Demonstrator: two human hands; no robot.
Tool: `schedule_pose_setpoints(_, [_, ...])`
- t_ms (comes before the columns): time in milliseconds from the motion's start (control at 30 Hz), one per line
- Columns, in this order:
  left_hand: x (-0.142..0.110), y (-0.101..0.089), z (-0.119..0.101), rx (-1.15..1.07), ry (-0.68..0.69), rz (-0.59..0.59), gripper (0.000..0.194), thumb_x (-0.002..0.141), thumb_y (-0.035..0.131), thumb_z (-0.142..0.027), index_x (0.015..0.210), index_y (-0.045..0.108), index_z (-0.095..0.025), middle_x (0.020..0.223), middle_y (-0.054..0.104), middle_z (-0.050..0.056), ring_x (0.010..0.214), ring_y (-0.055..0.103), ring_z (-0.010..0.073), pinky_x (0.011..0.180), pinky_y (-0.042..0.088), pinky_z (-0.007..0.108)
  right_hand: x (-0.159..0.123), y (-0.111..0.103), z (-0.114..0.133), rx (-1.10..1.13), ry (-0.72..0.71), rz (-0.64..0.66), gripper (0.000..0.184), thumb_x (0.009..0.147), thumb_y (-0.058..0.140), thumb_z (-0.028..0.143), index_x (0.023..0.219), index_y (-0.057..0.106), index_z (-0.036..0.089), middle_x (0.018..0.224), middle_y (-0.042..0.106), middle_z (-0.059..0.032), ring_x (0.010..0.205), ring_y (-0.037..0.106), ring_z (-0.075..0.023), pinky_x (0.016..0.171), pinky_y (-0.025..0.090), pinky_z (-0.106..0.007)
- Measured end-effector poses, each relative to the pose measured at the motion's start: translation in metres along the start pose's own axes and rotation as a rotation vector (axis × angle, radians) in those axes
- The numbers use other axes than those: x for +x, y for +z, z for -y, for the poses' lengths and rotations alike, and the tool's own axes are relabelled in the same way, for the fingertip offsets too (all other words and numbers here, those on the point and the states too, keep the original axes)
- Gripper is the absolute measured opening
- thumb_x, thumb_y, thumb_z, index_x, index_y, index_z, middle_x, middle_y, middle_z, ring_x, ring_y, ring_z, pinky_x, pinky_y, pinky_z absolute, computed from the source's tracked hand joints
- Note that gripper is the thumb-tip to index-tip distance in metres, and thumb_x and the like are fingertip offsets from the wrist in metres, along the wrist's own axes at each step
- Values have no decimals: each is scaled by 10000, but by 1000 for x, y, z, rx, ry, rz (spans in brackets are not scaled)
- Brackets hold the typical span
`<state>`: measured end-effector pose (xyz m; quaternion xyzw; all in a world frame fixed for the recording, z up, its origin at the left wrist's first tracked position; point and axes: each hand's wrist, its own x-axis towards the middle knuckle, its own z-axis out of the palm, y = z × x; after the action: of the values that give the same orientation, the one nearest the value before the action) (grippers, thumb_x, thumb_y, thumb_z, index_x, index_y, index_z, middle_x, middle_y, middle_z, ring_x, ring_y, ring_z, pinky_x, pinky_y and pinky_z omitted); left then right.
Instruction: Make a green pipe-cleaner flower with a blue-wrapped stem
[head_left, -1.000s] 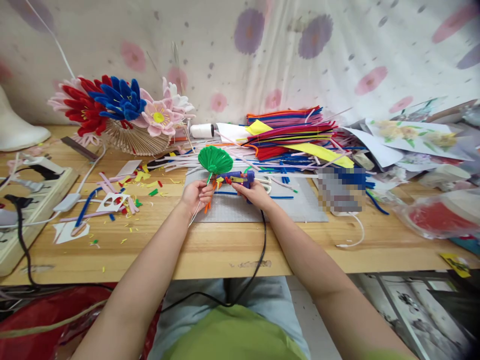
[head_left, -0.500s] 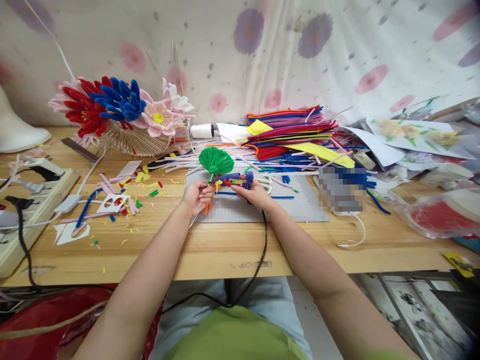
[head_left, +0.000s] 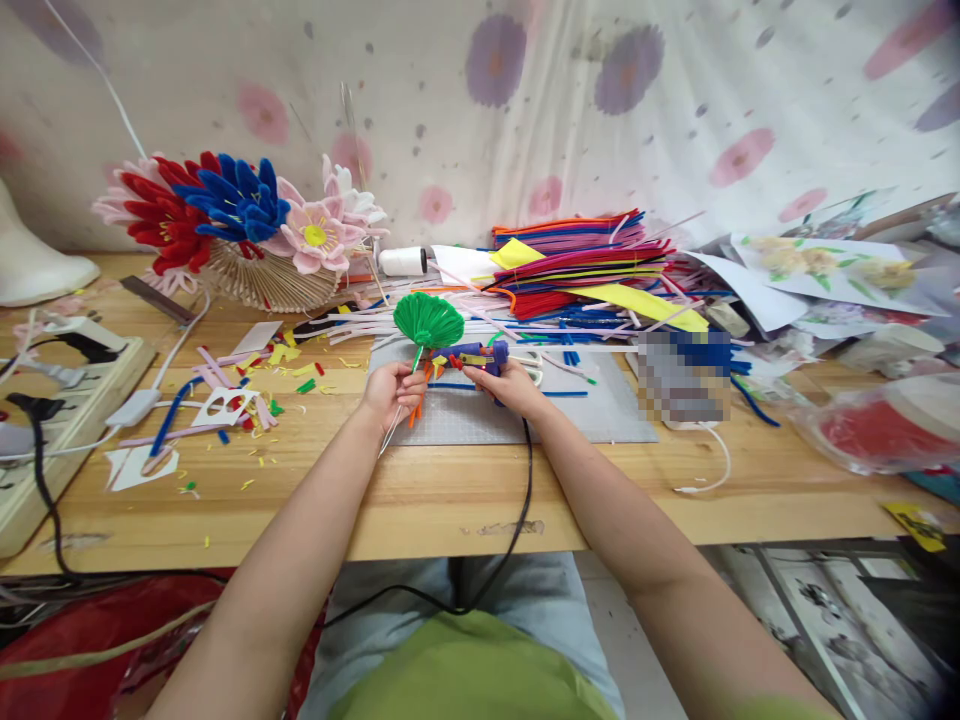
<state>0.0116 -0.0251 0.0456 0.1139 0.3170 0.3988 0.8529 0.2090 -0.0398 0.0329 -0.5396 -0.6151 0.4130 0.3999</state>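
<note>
My left hand (head_left: 391,390) is closed around the stem of a green fan-shaped pipe-cleaner leaf (head_left: 429,320), held upright over a grey cutting mat (head_left: 570,410). Orange pipe-cleaner ends stick out below the fingers. My right hand (head_left: 514,385) grips a blue hot glue gun (head_left: 474,354), its nozzle pointing left at the base of the leaf. The gun's black cord (head_left: 517,520) runs down over the table edge toward my lap.
A tall stack of coloured pipe cleaners (head_left: 585,265) lies behind the mat. A fan with red, blue and pink flowers (head_left: 232,225) sits at the back left. A power strip (head_left: 67,400) and coloured scraps (head_left: 247,400) are on the left; papers and a bag (head_left: 877,435) crowd the right.
Almost nothing has changed; both hands stay together over the mat, with the leaf and the glue gun shifting only slightly.
</note>
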Motion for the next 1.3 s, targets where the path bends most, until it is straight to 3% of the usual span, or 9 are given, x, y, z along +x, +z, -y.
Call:
schedule_pose_setpoints(167, [0, 0, -1, -24, -2, 20, 117, 687, 350, -46, 668, 383, -157, 440, 231, -70, 279, 241, 36, 241, 138, 88, -1, -1, 1, -36, -9, 63, 363, 665, 598, 541, 653, 597, 178, 483, 502, 14, 514, 486, -113, 494, 373, -234])
schedule_pose_setpoints(433, [-2, 1, -1, -14, -25, 18, 115, 703, 338, -53, 678, 376, -159, 440, 226, -74, 278, 240, 36, 238, 144, 87, 11, 3, -11, -11, 11, -43, 394, 656, 582, 574, 619, 555, 182, 504, 511, 16, 472, 431, -89, 448, 346, -225])
schedule_pose_setpoints(833, [-2, 3, -1, -34, -34, -6, 129, 694, 349, -51, 663, 337, -176, 465, 220, -71, 290, 206, 38, 227, 133, 96, 12, 11, -2, -35, 32, -105, 393, 655, 577, 569, 609, 561, 180, 528, 536, -1, 526, 472, -108, 460, 371, -228])
schedule_pose_setpoints(1300, [-5, 5, -3, -36, -13, -38, 173, 725, 338, -66, 618, 280, -190, 458, 211, -73, 280, 172, 33, 213, 127, 102, 4, 10, 2, 23, -11, 39, 344, 659, 608, 532, 687, 589, 190, 522, 494, 18, 484, 432, -94, 462, 347, -230])
